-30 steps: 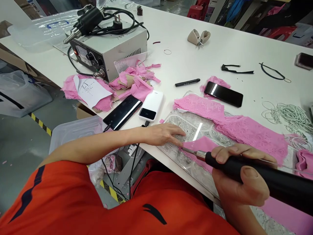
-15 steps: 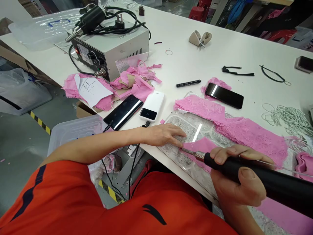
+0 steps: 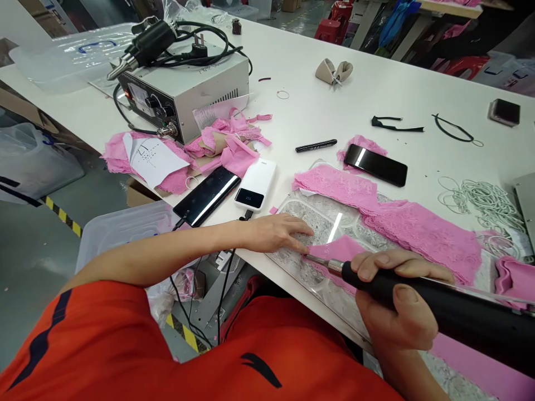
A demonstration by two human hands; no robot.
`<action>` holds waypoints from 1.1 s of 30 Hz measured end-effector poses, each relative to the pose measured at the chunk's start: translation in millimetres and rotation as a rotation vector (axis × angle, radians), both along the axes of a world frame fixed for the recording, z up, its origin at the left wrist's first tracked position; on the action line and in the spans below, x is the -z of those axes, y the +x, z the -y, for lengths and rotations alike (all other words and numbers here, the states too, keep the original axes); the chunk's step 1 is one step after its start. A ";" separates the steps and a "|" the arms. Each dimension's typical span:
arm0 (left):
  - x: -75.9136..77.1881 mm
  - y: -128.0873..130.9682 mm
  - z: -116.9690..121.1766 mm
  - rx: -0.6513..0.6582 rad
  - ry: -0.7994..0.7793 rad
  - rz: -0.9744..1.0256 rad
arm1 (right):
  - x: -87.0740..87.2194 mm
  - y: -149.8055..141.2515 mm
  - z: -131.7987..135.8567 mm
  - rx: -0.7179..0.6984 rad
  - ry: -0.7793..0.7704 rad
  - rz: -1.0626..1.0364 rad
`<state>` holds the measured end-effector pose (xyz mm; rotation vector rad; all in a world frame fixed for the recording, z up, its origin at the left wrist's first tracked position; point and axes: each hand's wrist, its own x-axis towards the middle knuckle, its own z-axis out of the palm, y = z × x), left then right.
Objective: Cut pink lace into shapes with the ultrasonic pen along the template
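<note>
My right hand (image 3: 413,317) is wrapped round a thick black handheld tool (image 3: 468,317) with a slim metal tip. The tip points left and meets the left corner of a small pink fabric piece (image 3: 340,248). My left hand (image 3: 271,233) lies low with its fingers stretched out, and its index fingertip is right beside that tip and corner. Under the fabric is a clear plastic template (image 3: 297,209) with rounded outlines, over a grey speckled surface. Folded pink lace strips (image 3: 418,234) lie across the template, behind the tool.
A grey control box (image 3: 209,83) carries a second black tool (image 3: 150,44) and coiled cable. Near my left forearm are a black phone (image 3: 207,195) and a white power bank (image 3: 256,186). Another phone (image 3: 376,164), a marker (image 3: 316,146) and white cord (image 3: 487,200) lie further back.
The view has shifted slightly, so everything sits a little further left. Both hands, the tool and the fabric keep nearly the same places relative to each other.
</note>
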<state>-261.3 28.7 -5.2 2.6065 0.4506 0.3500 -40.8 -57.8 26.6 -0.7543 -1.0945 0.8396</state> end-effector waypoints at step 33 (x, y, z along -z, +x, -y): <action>3.0 56.0 -7.4 0.077 0.448 0.091 | -16.8 103.3 -6.4 0.584 0.009 -0.067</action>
